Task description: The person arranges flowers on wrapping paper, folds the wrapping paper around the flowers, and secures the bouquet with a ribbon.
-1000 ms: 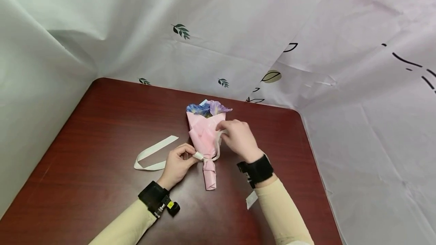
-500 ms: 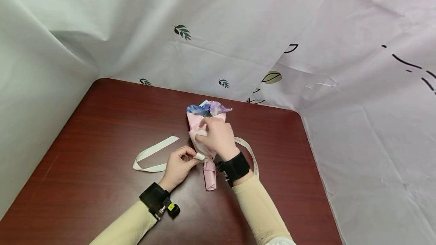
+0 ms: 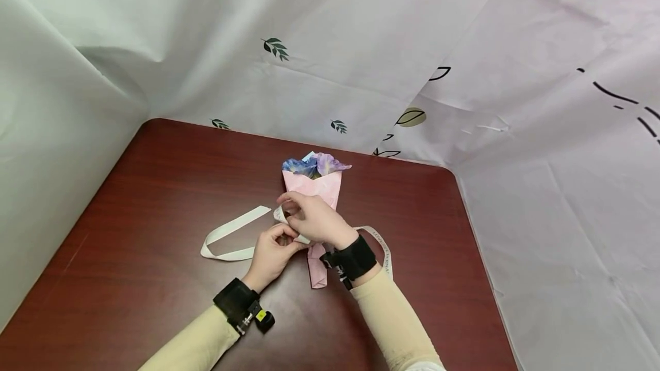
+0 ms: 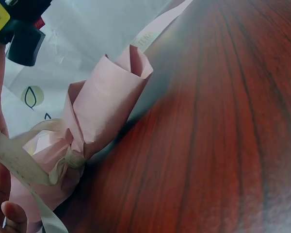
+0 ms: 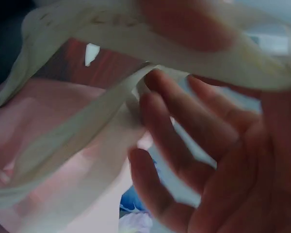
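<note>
A bouquet in pink wrapping paper (image 3: 326, 185) lies on the table, a blue flower (image 3: 299, 165) and a purple flower (image 3: 330, 164) at its top. A pale ribbon (image 3: 234, 225) is knotted round its narrow waist; the knot (image 4: 73, 161) shows in the left wrist view. Beside the waist, my left hand (image 3: 269, 255) pinches a short fold of ribbon. My right hand (image 3: 318, 219) crosses over the paper just above it, thumb and fingers holding a looped length of ribbon (image 5: 184, 68). Its exact fingertip contact is blurred. The wrapped stem end (image 4: 111, 99) points toward me.
The dark red wooden table (image 3: 154, 199) carries everything. A printed ribbon tail (image 3: 382, 245) curves out right of my right wrist. White fabric (image 3: 335, 73) with leaf prints hangs behind and at both sides. A black wrist strap (image 3: 356, 256) sits on my right arm.
My right hand has swept left across the bouquet, bringing ribbon over beside my left hand. One ribbon tail now trails right of my right wrist. The left hand has barely moved, still pinching its fold.
</note>
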Motion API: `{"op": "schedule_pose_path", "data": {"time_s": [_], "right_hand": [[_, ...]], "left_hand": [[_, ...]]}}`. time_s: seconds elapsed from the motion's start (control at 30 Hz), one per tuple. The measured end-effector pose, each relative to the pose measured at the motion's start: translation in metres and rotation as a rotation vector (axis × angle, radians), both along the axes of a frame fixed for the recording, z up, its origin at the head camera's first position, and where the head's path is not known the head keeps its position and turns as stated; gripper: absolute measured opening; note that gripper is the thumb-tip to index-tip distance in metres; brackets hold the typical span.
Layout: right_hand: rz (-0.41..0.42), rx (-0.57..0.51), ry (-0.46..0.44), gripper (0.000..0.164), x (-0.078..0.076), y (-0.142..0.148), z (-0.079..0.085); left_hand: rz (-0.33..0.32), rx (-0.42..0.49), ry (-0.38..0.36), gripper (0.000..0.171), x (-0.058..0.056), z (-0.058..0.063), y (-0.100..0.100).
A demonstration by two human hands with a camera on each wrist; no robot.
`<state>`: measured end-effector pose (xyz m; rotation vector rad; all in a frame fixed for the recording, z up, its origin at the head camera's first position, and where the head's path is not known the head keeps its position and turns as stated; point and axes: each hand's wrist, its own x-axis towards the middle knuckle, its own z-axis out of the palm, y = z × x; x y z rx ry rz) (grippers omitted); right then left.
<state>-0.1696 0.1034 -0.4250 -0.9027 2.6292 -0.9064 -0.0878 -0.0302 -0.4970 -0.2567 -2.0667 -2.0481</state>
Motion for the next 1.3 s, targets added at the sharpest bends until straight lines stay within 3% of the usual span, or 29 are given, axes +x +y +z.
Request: {"op": "schedule_pose_path", "data": {"time_s": [0.07,0.27,0.4,0.6,0.73,0.93,1.1,1.2,1.3], "right_hand": [[0.009,-0.067,-0.013,0.041,0.004,0.007,0.000],[-0.165,-0.245,0.050,0.045,0.031,0.038,-0.016],[-0.183,-0.265,0.072,0.040,0.049,0.051,-0.035],[-0.222,-0.266,0.100,0.039,0.061,0.047,-0.059],[-0.263,-0.302,0.116,0.037,0.064,0.042,-0.066],[-0.308,-0.330,0.151,0.026,0.066,0.039,-0.071],[-0.344,-0.368,0.113,0.017,0.066,0.039,-0.072],[-0.377,-0.383,0.086,0.008,0.067,0.039,-0.072],[-0.402,-0.394,0.063,0.007,0.066,0.039,-0.071]], "left_hand": [[-0.001,0.011,-0.016,0.021,0.000,-0.001,0.000],[0.020,0.047,-0.067,0.020,-0.004,-0.016,0.000],[0.050,0.069,-0.061,0.021,-0.009,-0.027,0.000],[-0.023,0.137,-0.056,0.019,-0.011,-0.024,0.001],[-0.051,0.121,-0.077,0.020,-0.012,-0.022,0.000],[-0.049,0.037,-0.084,0.020,-0.014,-0.022,-0.001],[-0.098,-0.031,-0.078,0.021,-0.017,-0.020,-0.007],[-0.127,-0.166,-0.014,0.020,-0.021,-0.015,-0.017],[-0.154,-0.419,0.146,0.015,-0.029,-0.009,-0.030]]}}
